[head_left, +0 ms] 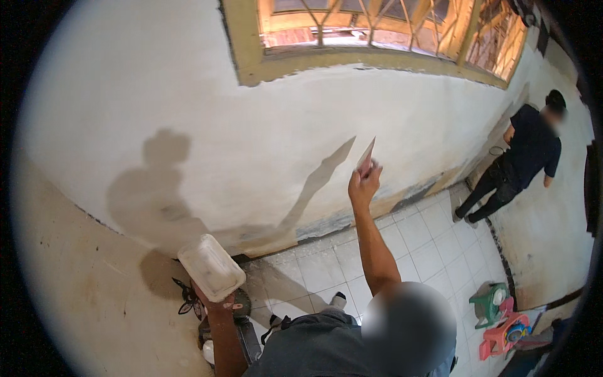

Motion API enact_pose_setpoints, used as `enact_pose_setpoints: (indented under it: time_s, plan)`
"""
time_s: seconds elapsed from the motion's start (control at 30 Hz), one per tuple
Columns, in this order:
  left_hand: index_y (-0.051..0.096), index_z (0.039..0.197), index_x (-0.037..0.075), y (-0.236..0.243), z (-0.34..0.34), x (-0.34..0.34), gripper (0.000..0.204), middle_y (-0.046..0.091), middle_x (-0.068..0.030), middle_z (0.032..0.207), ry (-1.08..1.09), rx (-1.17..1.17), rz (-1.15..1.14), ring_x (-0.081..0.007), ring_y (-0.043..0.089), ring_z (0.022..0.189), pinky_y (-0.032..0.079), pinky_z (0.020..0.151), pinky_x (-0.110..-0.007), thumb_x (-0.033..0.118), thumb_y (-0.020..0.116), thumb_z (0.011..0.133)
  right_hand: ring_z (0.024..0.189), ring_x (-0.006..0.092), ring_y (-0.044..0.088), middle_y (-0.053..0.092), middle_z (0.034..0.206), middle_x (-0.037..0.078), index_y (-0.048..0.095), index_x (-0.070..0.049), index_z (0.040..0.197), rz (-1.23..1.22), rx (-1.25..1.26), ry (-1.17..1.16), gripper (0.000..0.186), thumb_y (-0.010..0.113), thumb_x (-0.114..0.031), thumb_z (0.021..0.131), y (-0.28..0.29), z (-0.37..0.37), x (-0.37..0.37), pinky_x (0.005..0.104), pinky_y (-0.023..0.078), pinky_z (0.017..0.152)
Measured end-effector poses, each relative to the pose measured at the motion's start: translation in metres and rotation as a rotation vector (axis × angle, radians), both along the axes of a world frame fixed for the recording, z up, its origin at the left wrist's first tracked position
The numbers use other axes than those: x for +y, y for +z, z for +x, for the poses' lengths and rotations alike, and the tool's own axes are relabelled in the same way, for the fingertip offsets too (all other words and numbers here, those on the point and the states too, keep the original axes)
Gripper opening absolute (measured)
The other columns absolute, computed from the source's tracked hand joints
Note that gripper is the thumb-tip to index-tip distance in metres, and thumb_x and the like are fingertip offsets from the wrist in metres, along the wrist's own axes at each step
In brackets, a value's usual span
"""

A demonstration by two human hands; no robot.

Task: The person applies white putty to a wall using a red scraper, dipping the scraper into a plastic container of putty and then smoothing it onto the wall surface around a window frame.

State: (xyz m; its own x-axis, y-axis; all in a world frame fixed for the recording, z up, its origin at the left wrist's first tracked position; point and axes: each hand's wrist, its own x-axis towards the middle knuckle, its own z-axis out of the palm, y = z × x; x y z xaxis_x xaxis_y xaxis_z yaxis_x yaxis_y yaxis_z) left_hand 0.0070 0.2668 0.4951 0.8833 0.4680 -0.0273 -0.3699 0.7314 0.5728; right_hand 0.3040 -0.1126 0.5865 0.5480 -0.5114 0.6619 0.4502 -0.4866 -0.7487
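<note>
My left hand (218, 304) is closed on a white rectangular plastic tub (212, 269), gripping it from below at its near end. The tub is tilted, and white smears cover it. My right hand (365, 182) is raised in front of the white wall (264, 125) and grips a putty knife (368, 157). Its thin, pointed blade aims upward, and I cannot tell whether it touches the wall. Shadows of my body and of the knife fall on the wall to the left of the right hand.
A yellow-framed window (352, 60) with a metal grille is set above. White floor tiles (326, 267) run along the wall's foot. Another person (524, 151) in dark clothes stands at the right. Green (487, 306) and pink (499, 339) plastic stools sit at the lower right.
</note>
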Motion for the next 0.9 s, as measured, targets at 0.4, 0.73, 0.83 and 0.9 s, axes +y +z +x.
enact_pose_setpoints:
  time_s: [0.4, 0.73, 0.83, 0.9]
  plan:
    - [0.034, 0.141, 0.011, -0.016, 0.034, -0.035, 0.051, 0.042, -0.0106, 0.14, -0.048, 0.05, 0.039, -0.0329, 0.048, 0.121, 0.044, 0.1, -0.051, 0.04, 0.04, 0.099, 0.086, 0.0367, 0.061, 0.063, 0.093, 0.018, 0.055, -0.004, 0.099, -0.744, 0.119, 0.28, 0.019, 0.057, -0.006, 0.08, 0.018, 0.076, -0.032, 0.0464, 0.049, 0.073]
    - [0.037, 0.139, 0.012, 0.052, 0.041, -0.107, 0.051, 0.047, -0.0087, 0.134, -0.078, 0.031, 0.049, -0.0293, 0.053, 0.117, 0.05, 0.094, -0.047, 0.039, 0.045, 0.097, 0.065, 0.0097, 0.052, 0.059, 0.082, 0.004, 0.057, 0.0, 0.1, 0.655, -0.203, 0.297, 0.018, 0.051, 0.0, 0.083, 0.063, 0.102, -0.132, 0.0241, 0.042, 0.053]
    - [0.04, 0.137, 0.013, 0.056, 0.038, -0.109, 0.051, 0.051, -0.0067, 0.129, -0.121, -0.029, -0.052, -0.027, 0.055, 0.114, 0.053, 0.091, -0.046, 0.041, 0.047, 0.096, 0.069, 0.0129, 0.053, 0.058, 0.082, 0.004, 0.06, 0.003, 0.096, 0.516, -0.151, 0.198, 0.016, 0.05, -0.002, 0.084, 0.076, 0.125, -0.136, 0.0263, 0.044, 0.06]
    - [0.036, 0.139, 0.009, 0.029, 0.035, -0.093, 0.053, 0.043, -0.0139, 0.136, -0.087, -0.123, 0.076, -0.0324, 0.049, 0.12, 0.048, 0.096, -0.05, 0.038, 0.047, 0.096, 0.07, 0.0148, 0.055, 0.058, 0.081, 0.005, 0.061, 0.004, 0.094, 0.346, -0.142, 0.127, 0.017, 0.049, -0.003, 0.085, 0.077, 0.127, -0.129, 0.0277, 0.045, 0.064]
